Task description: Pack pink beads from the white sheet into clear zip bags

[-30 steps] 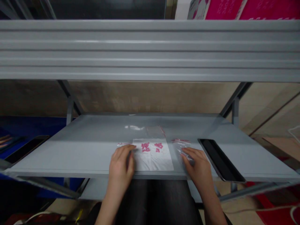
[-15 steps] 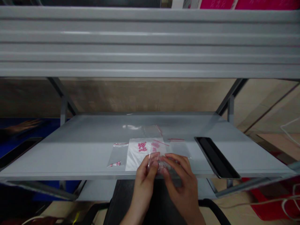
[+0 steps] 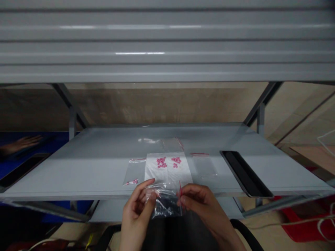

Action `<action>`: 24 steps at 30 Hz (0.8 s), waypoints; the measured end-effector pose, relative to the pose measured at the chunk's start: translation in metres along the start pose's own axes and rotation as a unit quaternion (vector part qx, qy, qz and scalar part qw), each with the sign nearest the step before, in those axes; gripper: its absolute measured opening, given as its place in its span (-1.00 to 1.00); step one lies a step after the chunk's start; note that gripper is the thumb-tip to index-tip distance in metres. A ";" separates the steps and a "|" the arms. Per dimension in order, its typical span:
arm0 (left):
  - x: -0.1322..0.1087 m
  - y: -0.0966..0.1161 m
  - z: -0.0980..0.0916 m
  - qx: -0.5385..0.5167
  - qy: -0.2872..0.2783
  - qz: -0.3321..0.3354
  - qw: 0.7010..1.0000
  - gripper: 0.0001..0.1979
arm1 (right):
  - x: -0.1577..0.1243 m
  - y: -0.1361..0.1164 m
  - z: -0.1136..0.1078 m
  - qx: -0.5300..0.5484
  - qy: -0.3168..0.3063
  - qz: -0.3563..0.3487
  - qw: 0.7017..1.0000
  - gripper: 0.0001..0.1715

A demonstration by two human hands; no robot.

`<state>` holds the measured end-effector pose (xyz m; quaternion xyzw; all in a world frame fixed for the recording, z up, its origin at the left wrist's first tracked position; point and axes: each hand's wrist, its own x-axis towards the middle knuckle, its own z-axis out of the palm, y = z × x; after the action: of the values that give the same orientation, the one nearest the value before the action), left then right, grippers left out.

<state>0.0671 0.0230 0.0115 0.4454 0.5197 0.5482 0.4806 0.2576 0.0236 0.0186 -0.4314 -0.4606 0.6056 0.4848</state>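
Observation:
A clear zip-lock bag [image 3: 167, 202] is stretched between my two hands at the table's front edge. My left hand [image 3: 140, 205] pinches its left end. On the right, my right hand [image 3: 197, 202] grips the end with the red zip strip. No contents show in this bag. Just beyond lies a white sheet [image 3: 167, 176] carrying two clusters of small pink beads [image 3: 161, 162]. Left of the sheet, another zip-lock bag [image 3: 133, 170] has a few pink-and-white pieces at its bottom. A flat clear bag [image 3: 204, 164] rests to the right.
Another clear bag [image 3: 172, 143] lies behind the sheet. A dark tablet-like slab [image 3: 246, 174] is on the table's right side, and a similar dark slab [image 3: 22, 170] at far left. Another person's hand [image 3: 27, 142] rests over a blue surface. A ribbed grey panel [image 3: 167, 45] spans above.
My hands have moved apart and toward me, spreading the bag that was bunched between my fingers. Both bead clusters on the sheet are now uncovered. The head view has tilted slightly.

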 end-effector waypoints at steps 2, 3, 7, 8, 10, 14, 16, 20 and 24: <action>-0.001 -0.003 -0.002 0.005 0.011 0.008 1.000 -0.52 | 0.001 0.002 0.001 -0.006 0.003 0.004 1.000 -0.73; -0.001 -0.003 -0.002 0.013 0.014 0.013 1.000 -0.51 | 0.002 0.002 0.002 -0.011 0.005 0.006 1.000 -0.70; -0.005 -0.003 -0.003 0.086 0.059 0.088 0.991 -0.49 | 0.001 0.004 0.004 0.003 0.005 0.020 1.000 -0.64; -0.007 -0.003 -0.003 0.117 0.088 0.127 0.981 -0.54 | 0.000 0.005 0.006 0.007 0.004 0.021 1.000 -0.63; -0.012 -0.001 -0.003 0.167 0.128 0.198 0.957 -0.73 | -0.003 0.007 0.011 0.012 0.002 0.015 1.000 -0.62; -0.023 0.005 -0.002 0.156 -0.076 0.183 0.968 -0.82 | -0.012 0.009 0.026 -0.005 -0.045 0.019 0.999 -0.72; -0.026 0.008 0.000 0.137 -0.168 0.149 0.965 -0.71 | -0.015 0.008 0.032 -0.012 -0.069 0.034 0.997 -0.77; -0.026 0.016 0.004 0.128 -0.157 0.147 0.968 -0.65 | -0.015 0.006 0.034 0.018 -0.079 0.041 0.996 -0.83; -0.023 0.020 0.002 0.161 -0.168 0.168 0.958 -0.69 | -0.013 0.003 0.030 0.017 -0.087 0.029 0.996 -0.88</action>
<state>0.0712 0.0006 0.0323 0.6836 0.4305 0.4473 0.3838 0.2295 0.0062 0.0230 -0.3817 -0.4777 0.6627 0.4325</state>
